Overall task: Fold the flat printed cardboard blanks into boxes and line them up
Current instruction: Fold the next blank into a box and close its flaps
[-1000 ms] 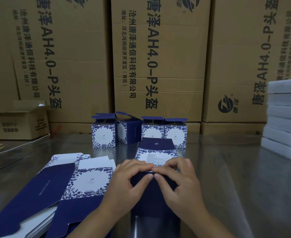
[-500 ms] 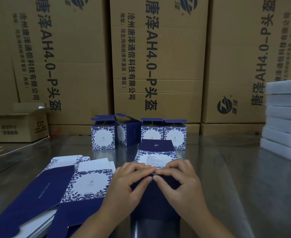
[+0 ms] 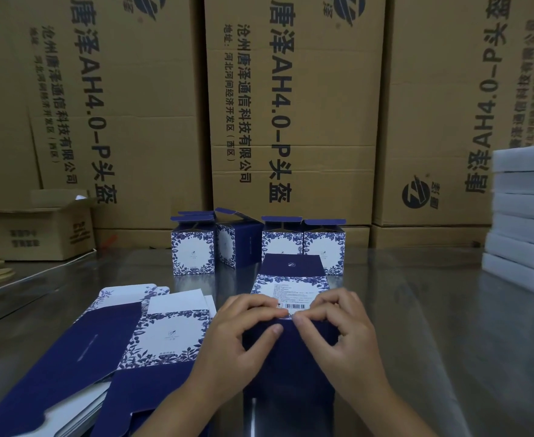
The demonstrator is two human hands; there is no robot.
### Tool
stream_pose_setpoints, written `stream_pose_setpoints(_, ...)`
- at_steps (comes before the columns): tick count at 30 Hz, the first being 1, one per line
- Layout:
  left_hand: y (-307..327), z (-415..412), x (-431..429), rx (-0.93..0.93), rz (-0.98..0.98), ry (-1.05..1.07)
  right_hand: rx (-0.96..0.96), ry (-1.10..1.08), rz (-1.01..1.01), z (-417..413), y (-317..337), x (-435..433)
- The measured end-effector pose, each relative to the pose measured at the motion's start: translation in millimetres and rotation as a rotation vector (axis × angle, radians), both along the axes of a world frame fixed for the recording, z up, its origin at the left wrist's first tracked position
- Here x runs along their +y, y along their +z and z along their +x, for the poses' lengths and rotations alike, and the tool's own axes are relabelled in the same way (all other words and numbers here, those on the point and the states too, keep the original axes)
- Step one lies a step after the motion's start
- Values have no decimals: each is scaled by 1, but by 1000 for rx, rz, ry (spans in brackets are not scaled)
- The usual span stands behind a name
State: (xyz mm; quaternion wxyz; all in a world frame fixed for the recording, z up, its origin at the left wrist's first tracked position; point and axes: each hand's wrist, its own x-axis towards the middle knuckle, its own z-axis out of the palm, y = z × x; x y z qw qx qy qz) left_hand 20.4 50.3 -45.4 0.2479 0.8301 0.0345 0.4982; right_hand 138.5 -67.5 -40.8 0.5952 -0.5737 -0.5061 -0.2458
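Cardboard lies in several stages across the shiny steel table (image 3: 432,326). At the far left stands a small open brown carton (image 3: 43,230). Nearer, a loose pile of flat navy-and-white floral blanks (image 3: 171,335) waits, fanned over one another.

Just right of that pile, the left hand (image 3: 237,339) curls its fingers onto a crease of the navy floral cardboard blank in work (image 3: 290,275), with one fingertip pressed on the dark panel. This blank lies near the centre of the table, its barcode panel and navy flap pointing away. Beyond it, four folded blue-and-white boxes (image 3: 283,246) stand in a row at the far centre with their top flaps up, the second one turned askew.

The right hand (image 3: 341,339) mirrors the left, its bent fingertips pinching the same crease, so the two hands nearly meet. At the far right rises a stack of white foam slabs (image 3: 524,216).

Over the last second almost nothing has shifted: both hands remain on the crease, only drawn a little tighter. By my judgement the fold is still being set, and this fifth box is not yet erected.
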Motion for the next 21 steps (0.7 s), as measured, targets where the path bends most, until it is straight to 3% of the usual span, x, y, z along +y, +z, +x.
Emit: stream_pose_setpoints(21, 5, -2, 9, 53, -205, 16, 146, 115, -98, 7, 2, -7)
